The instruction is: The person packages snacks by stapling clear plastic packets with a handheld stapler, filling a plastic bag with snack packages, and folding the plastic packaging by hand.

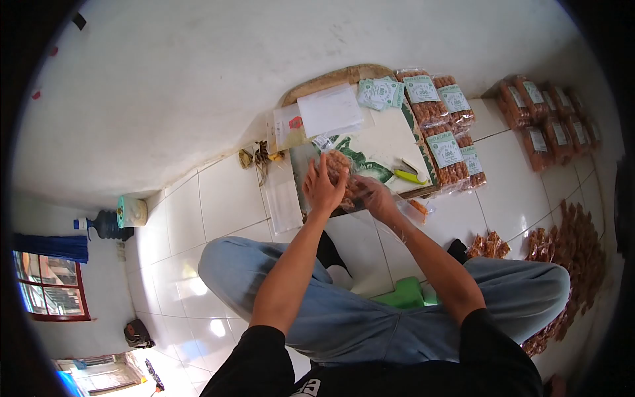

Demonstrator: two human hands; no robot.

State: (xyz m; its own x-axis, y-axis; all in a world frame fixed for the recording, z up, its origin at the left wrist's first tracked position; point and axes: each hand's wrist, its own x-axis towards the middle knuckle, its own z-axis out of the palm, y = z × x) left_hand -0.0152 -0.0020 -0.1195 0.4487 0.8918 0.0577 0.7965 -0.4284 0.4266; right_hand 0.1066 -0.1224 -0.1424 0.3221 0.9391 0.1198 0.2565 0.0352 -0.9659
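My left hand (322,186) is closed around a clear plastic bag of brown snacks (339,163), its fingers curved over the side of the bag. At the lower right end of the bag is my right hand (376,199), with thin clear plastic over the hand and wrist. Its fingers are bent against brown snack pieces (350,190); the fingertips are partly hidden. Both hands are above a low board (390,135) with a white and green surface. A yellow-green cutter (411,176) lies on the board, right of my hands.
White sheets (329,111) and printed labels (381,93) lie at the board's far side. Labelled snack packs (444,149) line its right edge, with more packs (552,129) by the wall. Loose brown snacks (575,258) cover the floor at right. A green object (403,293) lies between my legs.
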